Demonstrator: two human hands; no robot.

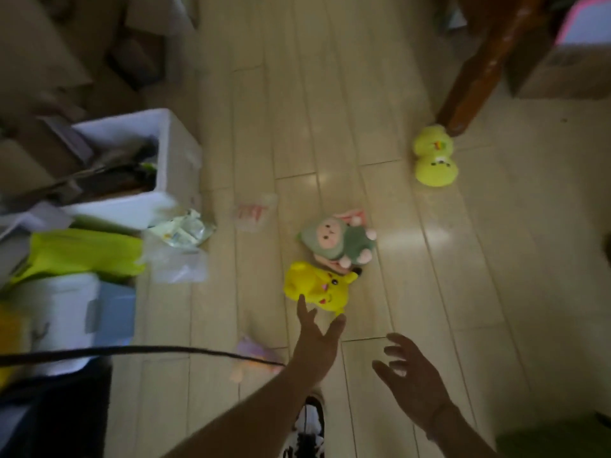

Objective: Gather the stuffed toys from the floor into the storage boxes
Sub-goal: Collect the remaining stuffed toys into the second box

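Closest to me, at the bottom edge, I see a black-and-white shoe (309, 428) on the pale plank floor (429, 292), partly hidden under my left forearm. My left hand (315, 345) reaches forward with its fingers straight and spread, holding nothing; the fingertips sit right at the near edge of the yellow stuffed toy (319, 287), though I cannot tell whether they touch it. My right hand (411, 378) hangs just to the right, fingers loosely curled and apart, gripping nothing, clear of any toy. A thin dark cord (139, 350) crosses the view from the left edge toward my left wrist, and a blurred purple and pink item (254, 357) lies on the floor beneath it. The yellow toy lies on its side, and just beyond it, touching or nearly so, lies a green stuffed toy (340, 239) with a pale round face and pink feet. To the left stand a white and blue container (82, 319), something bright lime green (79, 251), crumpled plastic wrappers (182, 233), and farther back a white storage box (165, 180) holding dark items. A clear packet with pink marks (253, 211) lies flat between the box and the green toy. Farther off to the right, a lime-yellow stuffed toy (434, 157) lies beside the foot of a brown wooden furniture leg (479, 67), with a cardboard box (562, 71) behind that.
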